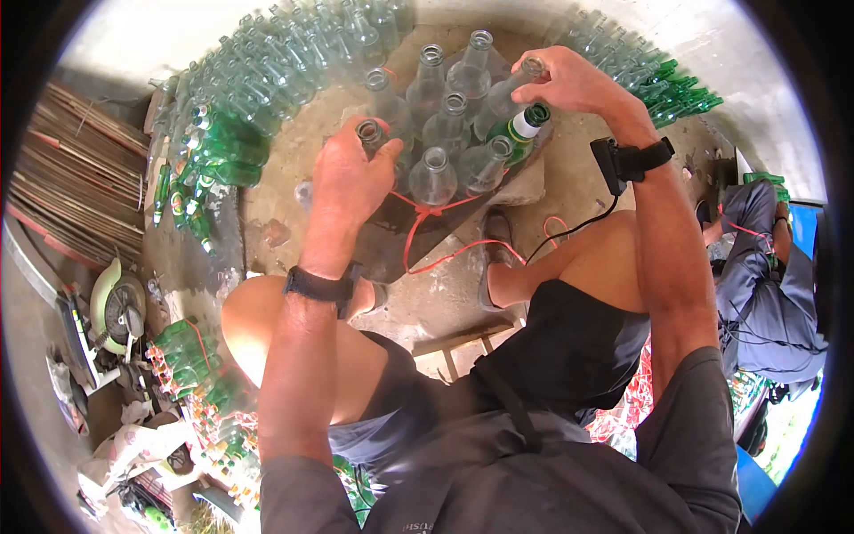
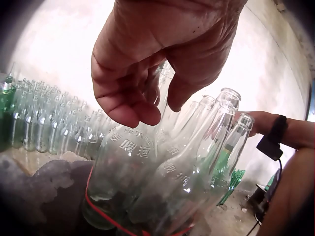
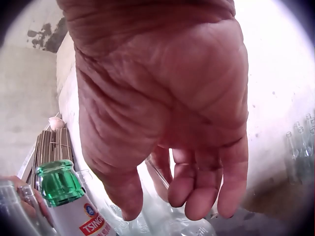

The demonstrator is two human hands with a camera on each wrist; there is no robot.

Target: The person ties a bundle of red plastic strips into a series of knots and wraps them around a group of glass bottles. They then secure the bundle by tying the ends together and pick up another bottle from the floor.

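A cluster of clear glass bottles [image 1: 433, 173] stands upright on a dark block, bound low down by a red cord [image 1: 427, 212]. At its left side my left hand [image 1: 345, 173] holds a clear bottle [image 1: 370, 133] by the neck, fingers and thumb curled about it. Raised lettering shows on a clear bottle [image 2: 135, 150] below that hand in the left wrist view. Across the cluster, my right hand [image 1: 578, 82] grips the neck of another clear bottle [image 1: 500, 105]. Beside it stands one green bottle [image 1: 523, 126] with a white neck label; its green mouth [image 3: 60, 184] shows in the right wrist view.
Rows of clear bottles [image 1: 276, 67] line the wall, with green bottles [image 1: 227, 147] to the left and more green bottles [image 1: 680, 93] at right. Loose red cord [image 1: 463, 254] trails over the floor. Stacked boards [image 1: 76, 169] stand far left. Another person [image 1: 769, 285] sits at right.
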